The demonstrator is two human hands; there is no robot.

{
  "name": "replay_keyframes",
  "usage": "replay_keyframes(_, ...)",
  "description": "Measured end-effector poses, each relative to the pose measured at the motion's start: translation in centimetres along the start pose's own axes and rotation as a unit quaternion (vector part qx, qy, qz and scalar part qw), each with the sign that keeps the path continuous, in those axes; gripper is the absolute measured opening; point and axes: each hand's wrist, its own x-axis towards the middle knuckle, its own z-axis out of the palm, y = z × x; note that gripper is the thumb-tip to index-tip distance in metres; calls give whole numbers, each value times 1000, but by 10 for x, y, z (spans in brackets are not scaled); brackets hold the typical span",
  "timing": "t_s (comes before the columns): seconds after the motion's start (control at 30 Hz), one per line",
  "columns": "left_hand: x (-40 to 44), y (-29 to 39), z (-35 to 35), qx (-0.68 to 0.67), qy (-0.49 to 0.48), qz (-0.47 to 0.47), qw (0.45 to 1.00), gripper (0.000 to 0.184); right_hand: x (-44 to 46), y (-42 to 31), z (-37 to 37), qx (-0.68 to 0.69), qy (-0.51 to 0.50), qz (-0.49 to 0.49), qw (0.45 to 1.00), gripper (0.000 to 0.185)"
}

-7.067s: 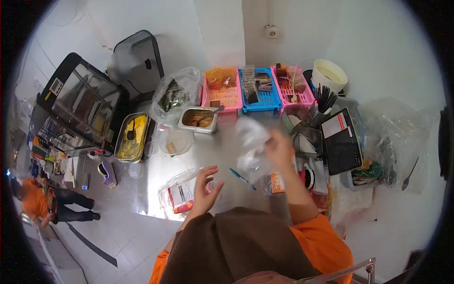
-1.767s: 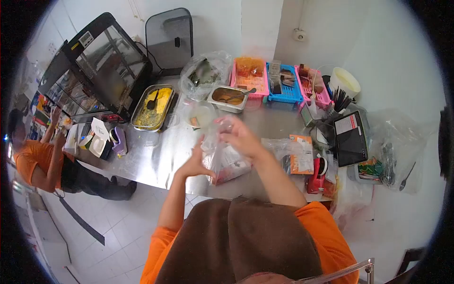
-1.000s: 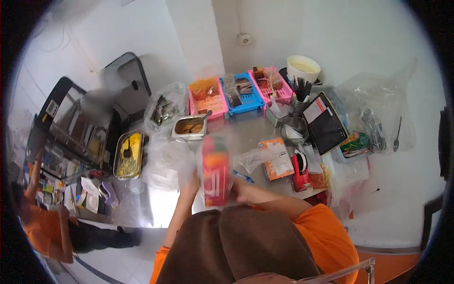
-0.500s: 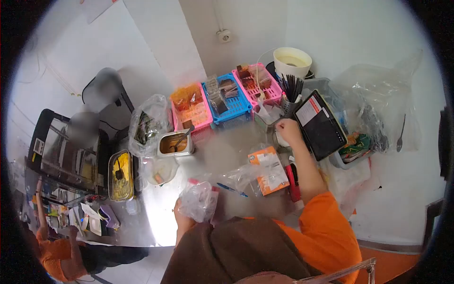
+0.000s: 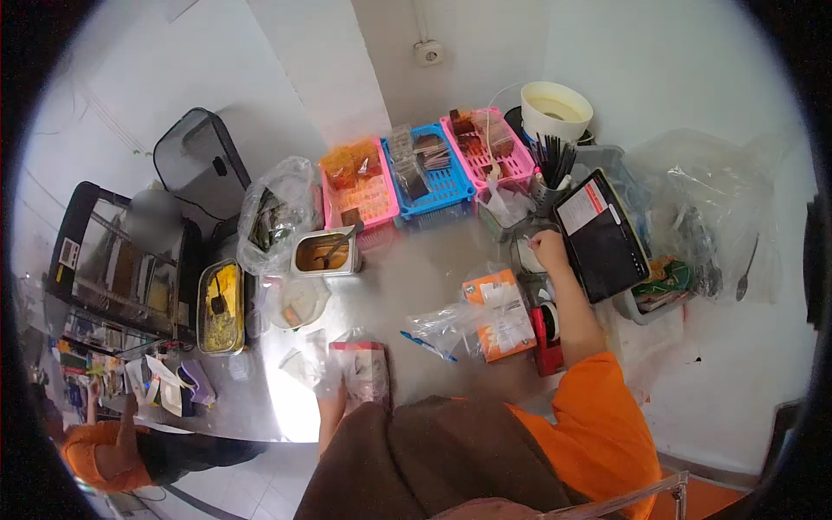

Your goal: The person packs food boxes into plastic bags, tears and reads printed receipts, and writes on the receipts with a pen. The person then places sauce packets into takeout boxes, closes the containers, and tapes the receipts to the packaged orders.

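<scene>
Flanking right-hand fingers (image 5: pixel 536 243), a tablet (image 5: pixel 604 249) shows illegible text.

Report on Materials and Surface Finish

Tabletop (image 5: pixel 429 282): smooth metal, glossy, strong glare towards the left. Food pan (image 5: pixel 334 272): shiny metal. Pink basket (image 5: pixel 373 198) and blue basket (image 5: pixel 447 184): perforated plastic. Wrapped pack (image 5: pixel 368 374): thin clear plastic film, crinkled, shiny. Loose bag (image 5: pixel 438 328): similar transparent film. Tablet (image 5: pixel 607 247): smooth dark screen. Apron (image 5: pixel 442 455): matt brown cloth. Sleeve (image 5: pixel 598 407): orange cloth, matt. Wall (image 5: pixel 667 69): smooth, matt white.
</scene>
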Motion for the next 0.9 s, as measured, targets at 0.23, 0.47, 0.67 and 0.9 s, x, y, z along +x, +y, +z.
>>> replay_keyframes(0.23,-16,-6,-15,-400,-58,-179,897,20,-19,-23,-38,118,62,42,990,14)
replay_keyframes(0.47,-29,-28,-7,-499,-85,-234,830,21,-25,-25,-39,115,117,51,985,12)
replay_keyframes(0.67,-60,-10,11,-447,-30,-124,885,18,-58,-129,-43,342,197,-52,917,20)
replay_keyframes(0.9,-75,21,-5,-216,-45,-23,975,18,-230,-279,83,551,-295,-106,774,15)
